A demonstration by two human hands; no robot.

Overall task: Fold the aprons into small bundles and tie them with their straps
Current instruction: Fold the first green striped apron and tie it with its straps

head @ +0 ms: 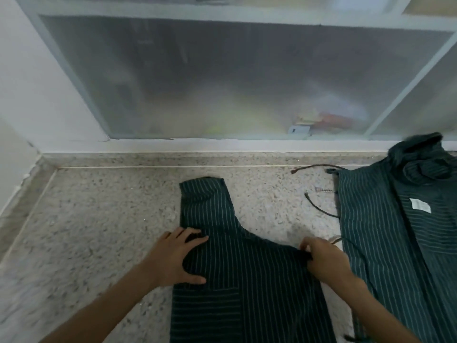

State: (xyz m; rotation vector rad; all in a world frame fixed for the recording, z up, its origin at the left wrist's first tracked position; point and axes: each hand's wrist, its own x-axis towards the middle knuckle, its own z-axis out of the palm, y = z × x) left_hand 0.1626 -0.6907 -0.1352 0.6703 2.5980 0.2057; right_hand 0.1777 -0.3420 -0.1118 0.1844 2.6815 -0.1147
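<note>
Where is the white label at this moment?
In the head view, the white label sits far right, on the spread-out striped apron lying on the speckled floor, to the right of the folded apron under both hands.

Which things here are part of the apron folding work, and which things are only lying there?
Part of the job:
- striped apron under both hands
- second striped apron at right
- its loose straps
- left hand, right hand

Only lying there:
- colourful items behind the frosted cabinet door
</note>
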